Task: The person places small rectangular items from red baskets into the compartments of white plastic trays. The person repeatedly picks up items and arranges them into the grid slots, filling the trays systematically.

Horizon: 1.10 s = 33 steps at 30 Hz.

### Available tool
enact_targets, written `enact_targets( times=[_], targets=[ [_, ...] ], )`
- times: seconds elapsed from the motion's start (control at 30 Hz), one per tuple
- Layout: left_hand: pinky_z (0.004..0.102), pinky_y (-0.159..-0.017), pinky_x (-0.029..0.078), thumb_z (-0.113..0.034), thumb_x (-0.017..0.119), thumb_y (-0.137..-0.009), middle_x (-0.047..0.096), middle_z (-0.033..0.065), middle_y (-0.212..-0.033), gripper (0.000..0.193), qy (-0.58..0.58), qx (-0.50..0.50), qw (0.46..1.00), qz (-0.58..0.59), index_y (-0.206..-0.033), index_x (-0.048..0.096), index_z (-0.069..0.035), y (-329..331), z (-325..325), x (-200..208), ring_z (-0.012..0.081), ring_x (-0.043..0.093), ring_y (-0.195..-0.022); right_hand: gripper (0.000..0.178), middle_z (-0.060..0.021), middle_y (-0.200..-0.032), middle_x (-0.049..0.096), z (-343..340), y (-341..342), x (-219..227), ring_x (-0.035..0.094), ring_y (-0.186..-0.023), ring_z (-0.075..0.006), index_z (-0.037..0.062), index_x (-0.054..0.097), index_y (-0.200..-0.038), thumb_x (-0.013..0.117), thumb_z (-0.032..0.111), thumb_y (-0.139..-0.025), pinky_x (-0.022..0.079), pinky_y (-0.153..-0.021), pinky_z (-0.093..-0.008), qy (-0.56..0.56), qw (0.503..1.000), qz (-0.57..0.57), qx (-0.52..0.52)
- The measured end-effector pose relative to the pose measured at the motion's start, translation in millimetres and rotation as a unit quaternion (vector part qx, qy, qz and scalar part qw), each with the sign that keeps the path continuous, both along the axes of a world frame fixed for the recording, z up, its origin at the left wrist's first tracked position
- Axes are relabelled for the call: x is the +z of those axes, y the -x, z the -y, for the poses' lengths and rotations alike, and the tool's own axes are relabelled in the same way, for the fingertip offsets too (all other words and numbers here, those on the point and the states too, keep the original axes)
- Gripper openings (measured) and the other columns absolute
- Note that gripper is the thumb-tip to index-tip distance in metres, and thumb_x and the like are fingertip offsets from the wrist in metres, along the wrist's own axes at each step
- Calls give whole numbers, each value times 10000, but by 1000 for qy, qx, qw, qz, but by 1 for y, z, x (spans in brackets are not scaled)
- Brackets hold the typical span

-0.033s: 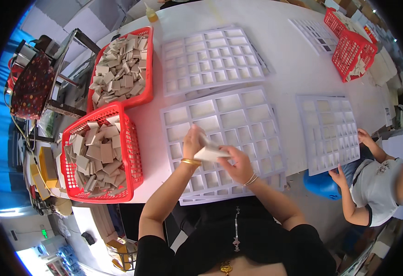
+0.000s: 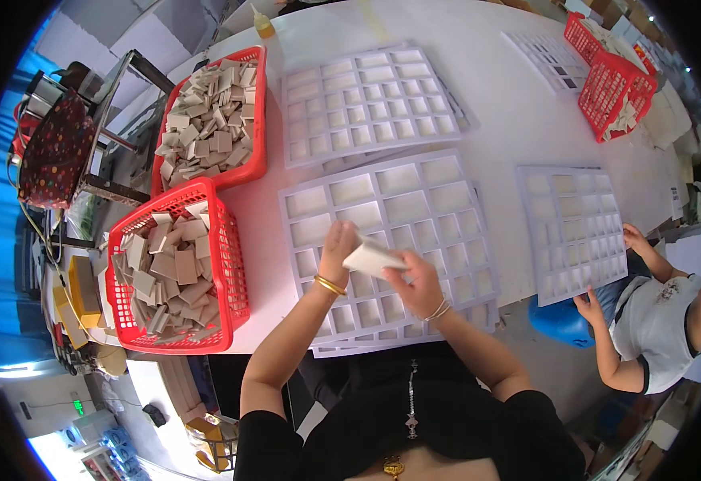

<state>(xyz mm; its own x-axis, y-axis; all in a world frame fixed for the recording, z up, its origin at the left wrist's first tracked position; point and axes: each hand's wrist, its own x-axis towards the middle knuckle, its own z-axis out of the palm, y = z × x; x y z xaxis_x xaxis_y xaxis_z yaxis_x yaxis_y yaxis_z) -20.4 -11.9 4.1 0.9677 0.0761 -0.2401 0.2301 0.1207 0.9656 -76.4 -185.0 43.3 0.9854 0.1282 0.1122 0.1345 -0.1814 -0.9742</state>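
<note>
A pale, flat rectangular block (image 2: 373,258) is gripped at its right end by my right hand (image 2: 416,287), thumb and fingers closed on it. My left hand (image 2: 338,247) is at the block's other end, its fingers pressed together; what they hold is partly hidden. Both hands are above a white compartment tray (image 2: 306,200) with square and rectangular cells, lying on further trays. To the left, a red basket (image 2: 234,272) holds many beige-grey flat pieces (image 2: 185,266). Behind it, a second red basket (image 2: 258,120) is full of similar pieces.
Another white tray stack (image 2: 310,152) lies beyond mine. On the right, a person (image 2: 655,329) beside a blue stool (image 2: 559,321) holds a white tray (image 2: 579,240). Red baskets (image 2: 615,96) and a flat tray (image 2: 543,60) are at the far right. A small bottle (image 2: 262,22) stands at the back.
The block in my right hand has tilted and shifted slightly, showing more of its broad face. My left hand has barely moved. The person on the right has turned their head a little.
</note>
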Motion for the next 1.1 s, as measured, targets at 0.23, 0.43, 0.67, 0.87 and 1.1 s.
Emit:
enact_targets(
  times=[0.23, 0.43, 0.67, 0.87, 1.1],
  targets=[
    [215, -643, 448, -74, 620, -849, 581, 0, -801, 229, -249, -101, 952, 150, -1075, 590, -58, -11, -24, 11, 67, 533, -715, 236, -16, -808, 602, 27, -34, -28, 533, -700, -45, 1, 568, -989, 636, 203, -888, 442, -587, -208, -128, 983, -51, -123],
    [231, -565, 444, -48, 658, -784, 563, 9, -718, 245, -323, -50, 939, 103, -1024, 621, -85, -41, -42, -14, 75, 522, -592, 227, 4, -858, 591, 66, -47, -18, 515, -734, -22, 0, 558, -1026, 623, 179, -902, 422, -614, -183, -136, 974, -48, -175],
    [301, -593, 493, -57, 659, -777, 599, 62, -909, 262, -390, -106, 911, 81, -1032, 625, -106, -51, -35, -24, 146, 593, -649, 206, -57, -964, 586, 82, -49, -19, 551, -797, -59, -13, 546, -1039, 605, 128, -901, 456, -655, -195, -89, 976, -51, -194],
    [392, -803, 467, -103, 627, -784, 580, 51, -1154, 254, -607, -151, 739, 252, -1031, 639, -156, -31, -20, 1, 252, 579, -966, 193, -69, -993, 606, 64, -89, -13, 587, -819, -107, 4, 551, -1065, 570, 95, -896, 490, -675, -234, -103, 990, -3, -100],
    [406, -928, 396, -116, 597, -807, 590, 40, -1172, 268, -583, -263, 734, 229, -1068, 624, -166, -19, -28, -10, 235, 531, -1101, 181, -83, -911, 666, 13, -163, -33, 627, -722, -197, 71, 595, -999, 610, 69, -819, 504, -675, -308, 118, 991, 54, 14]
  ],
)
